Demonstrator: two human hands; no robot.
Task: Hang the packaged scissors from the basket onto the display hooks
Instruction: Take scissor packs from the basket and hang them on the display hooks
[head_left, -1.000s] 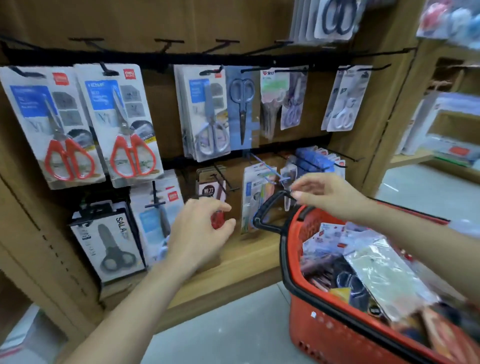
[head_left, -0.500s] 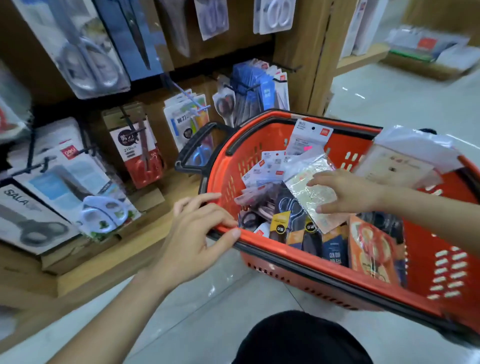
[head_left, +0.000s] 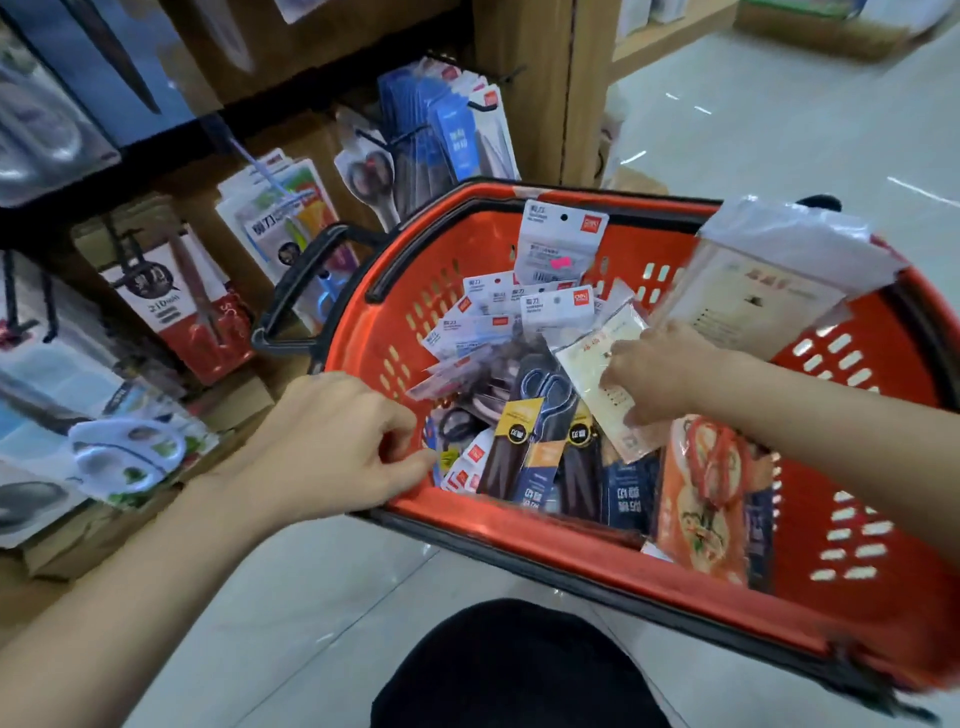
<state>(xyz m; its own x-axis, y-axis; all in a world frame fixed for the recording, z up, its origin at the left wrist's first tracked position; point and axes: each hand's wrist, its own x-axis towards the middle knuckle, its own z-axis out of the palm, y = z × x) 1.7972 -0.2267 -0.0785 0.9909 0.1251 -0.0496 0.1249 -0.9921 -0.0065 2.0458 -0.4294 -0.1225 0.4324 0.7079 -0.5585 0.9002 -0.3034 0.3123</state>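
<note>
Now L hand (head_left: 332, 441) grips red basket (head_left: 571, 564) rim, R hand (head_left: 665, 374) curls onto pale pkt (head_left: 587, 364) (scissor packs (head_left: 535, 415) underneath).

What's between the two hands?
Head view: dark yellow-labelled scissors packs lie between the left hand, on the basket rim, and the right hand, on a cream packet.

Views: one, head-worn, wide-angle. Facing: forward and steeply down, toward the person's own dark-clad lap (head_left: 519, 670). Range: close. A red basket (head_left: 571, 543) fills the centre and right. The left hand (head_left: 332, 441) grips its near rim; the right hand (head_left: 660, 374) holds a pale packet (head_left: 582, 364) inside. Display shelf (head_left: 291, 78) along the left edge; floor (head_left: 779, 130) upper right.
</note>
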